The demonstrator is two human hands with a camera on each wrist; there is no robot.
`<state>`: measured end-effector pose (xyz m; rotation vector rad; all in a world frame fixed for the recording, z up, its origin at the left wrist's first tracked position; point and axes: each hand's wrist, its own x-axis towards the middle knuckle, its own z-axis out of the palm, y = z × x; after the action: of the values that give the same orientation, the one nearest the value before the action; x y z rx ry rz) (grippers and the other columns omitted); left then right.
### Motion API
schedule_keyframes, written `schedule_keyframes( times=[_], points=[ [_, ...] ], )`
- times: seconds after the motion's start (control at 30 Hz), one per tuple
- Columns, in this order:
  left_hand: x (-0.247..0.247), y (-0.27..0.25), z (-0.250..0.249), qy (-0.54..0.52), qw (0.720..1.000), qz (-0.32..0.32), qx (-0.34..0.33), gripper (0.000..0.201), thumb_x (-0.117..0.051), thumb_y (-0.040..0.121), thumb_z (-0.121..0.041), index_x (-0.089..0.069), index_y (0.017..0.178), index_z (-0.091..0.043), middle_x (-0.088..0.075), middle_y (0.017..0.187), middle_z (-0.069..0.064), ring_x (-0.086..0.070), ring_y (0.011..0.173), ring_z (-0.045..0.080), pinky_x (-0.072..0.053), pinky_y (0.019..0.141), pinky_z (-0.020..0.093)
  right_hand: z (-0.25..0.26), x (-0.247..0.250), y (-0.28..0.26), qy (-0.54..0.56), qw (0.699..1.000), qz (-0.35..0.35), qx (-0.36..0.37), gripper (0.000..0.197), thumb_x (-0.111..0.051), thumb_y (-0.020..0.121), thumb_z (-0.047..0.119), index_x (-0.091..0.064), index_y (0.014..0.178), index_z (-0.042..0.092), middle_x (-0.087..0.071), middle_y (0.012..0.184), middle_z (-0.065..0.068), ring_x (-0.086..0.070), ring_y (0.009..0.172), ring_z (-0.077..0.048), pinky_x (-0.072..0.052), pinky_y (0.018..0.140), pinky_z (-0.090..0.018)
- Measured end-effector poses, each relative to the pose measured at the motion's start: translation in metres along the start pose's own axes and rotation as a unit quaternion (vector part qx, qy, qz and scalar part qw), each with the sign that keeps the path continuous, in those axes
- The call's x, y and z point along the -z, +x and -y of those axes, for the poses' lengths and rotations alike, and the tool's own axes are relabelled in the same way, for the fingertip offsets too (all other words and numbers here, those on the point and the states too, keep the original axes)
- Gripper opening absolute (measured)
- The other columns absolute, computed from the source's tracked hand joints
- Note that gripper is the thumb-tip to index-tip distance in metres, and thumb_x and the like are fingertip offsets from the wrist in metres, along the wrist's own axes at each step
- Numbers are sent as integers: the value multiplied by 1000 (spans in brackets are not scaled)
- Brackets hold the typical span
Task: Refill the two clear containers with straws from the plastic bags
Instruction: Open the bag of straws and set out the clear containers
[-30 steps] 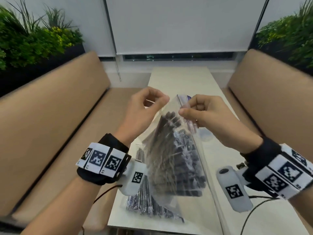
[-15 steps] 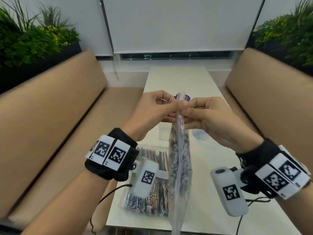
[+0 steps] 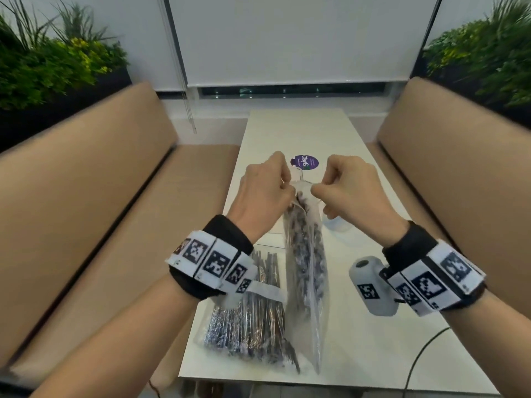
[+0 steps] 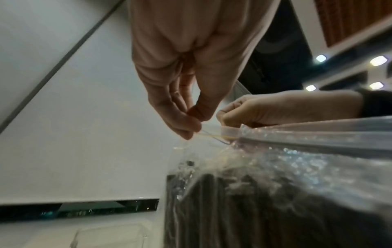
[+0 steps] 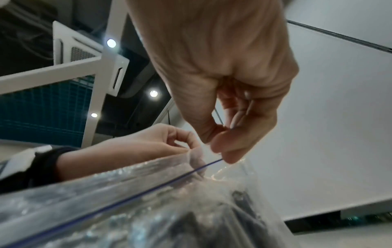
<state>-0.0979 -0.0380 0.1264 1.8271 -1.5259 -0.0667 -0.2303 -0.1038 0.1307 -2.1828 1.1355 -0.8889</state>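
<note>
A white table (image 3: 359,349) runs away from the person between two tan benches, its near edge cut off by the bottom of the head view. Above it, both hands hold up a clear zip-top plastic bag (image 3: 306,282) packed with dark wrapped straws (image 3: 304,254), which hangs edge-on below the knuckles so its broad faces are hard to read; the straws inside show only as a dark, glinting mass. The left hand (image 3: 265,196) pinches one lip of the bag's mouth between thumb and forefinger, and the right hand (image 3: 349,193) pinches the opposite lip the same way, the two fists close together with the mouth parted between them. In the left wrist view the left fingers (image 4: 186,124) nip thin film beside a yellow-and-blue seal line, with the bag blurred below; in the right wrist view the right fingers (image 5: 224,149) clamp the film at a blue zip line. Below the left wrist a second bag of straws (image 3: 247,326) lies flat on the table, partly covered by the wristband. Beyond the hands a round purple sticker (image 3: 305,162) is half hidden by the bag's top. Under the right hand part of a clear container (image 3: 334,222) peeks out, most of it blocked; the other clear container (image 4: 110,236) shows only faintly at the bottom of the left wrist view.
</note>
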Motion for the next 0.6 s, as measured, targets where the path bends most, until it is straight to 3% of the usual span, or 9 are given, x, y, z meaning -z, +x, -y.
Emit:
schedule_keyframes(
  times=[0.07, 0.13, 0.23, 0.3, 0.37, 0.43, 0.5, 0.53, 0.6],
  points=[
    [-3, -3, 2, 8, 998, 32, -46, 23, -51, 84, 5, -45, 92, -16, -44, 66, -10, -51, 65, 28, -45, 64, 41, -3, 2, 2, 0, 1000, 17, -4, 8, -60, 75, 3, -55, 70, -2, -68, 57, -19, -66, 43, -16, -50, 55, -28],
    [-8, -5, 3, 41, 994, 66, -80, 25, -44, 86, 6, -50, 95, -16, -37, 76, -5, -47, 69, 28, -41, 62, 37, -7, 4, 6, 24, 999, 14, -17, 10, -60, 77, 5, -56, 75, -4, -68, 63, -19, -67, 45, -25, -56, 58, -34],
    [-17, -3, 9, 34, 990, 129, -33, 34, -42, 92, 3, -70, 101, -15, -36, 94, 3, -51, 87, 27, -45, 75, 31, -11, 1, 8, 23, 999, 25, -39, 13, -63, 78, 11, -58, 86, 2, -64, 61, -9, -62, 47, -21, -58, 57, -37],
    [-18, 0, 9, -6, 992, 123, 2, 35, -45, 93, -1, -73, 109, -15, -41, 99, 6, -54, 95, 24, -44, 82, 17, -9, -8, 3, 9, 995, 82, -65, 22, -65, 79, 15, -55, 97, 10, -60, 66, -3, -61, 55, -19, -60, 57, -37],
    [-21, 2, 7, -13, 994, 107, 6, 37, -49, 93, -2, -71, 120, -15, -43, 101, 5, -54, 98, 23, -32, 69, 8, -9, -17, -1, 13, 987, 135, -89, 26, -62, 83, 13, -51, 106, 12, -61, 74, -6, -61, 60, -18, -60, 56, -35],
    [-21, -4, 11, -7, 993, 113, -10, 44, -50, 93, 2, -62, 131, -16, -38, 101, 1, -48, 91, 18, -28, 66, 12, -14, -13, 1, -15, 988, 134, -73, 26, -56, 84, 4, -53, 110, 10, -60, 83, -12, -62, 66, -25, -57, 57, -35],
    [-17, -16, 29, 24, 992, 125, -26, 54, -47, 93, 9, -54, 139, -19, -32, 96, -3, -40, 80, 14, -33, 67, 13, -25, 8, 3, -93, 989, 103, -44, 28, -54, 83, -2, -60, 109, 3, -58, 89, -13, -57, 74, -30, -54, 65, -36],
    [-13, -22, 43, 72, 989, 123, -47, 67, -47, 89, 15, -50, 141, -27, -30, 97, -2, -38, 80, 15, -38, 71, 16, -33, 21, 3, -123, 987, 92, -43, 27, -54, 82, -3, -62, 107, 0, -59, 88, -12, -56, 75, -29, -53, 66, -36],
    [-7, -31, 74, 161, 976, 138, -55, 91, -49, 82, 24, -39, 140, -45, -32, 107, 3, -39, 86, 18, -49, 75, 27, -48, 46, -1, -132, 984, 88, -79, 23, -55, 81, -2, -65, 101, 1, -66, 83, -15, -60, 67, -31, -55, 53, -31]
  ],
)
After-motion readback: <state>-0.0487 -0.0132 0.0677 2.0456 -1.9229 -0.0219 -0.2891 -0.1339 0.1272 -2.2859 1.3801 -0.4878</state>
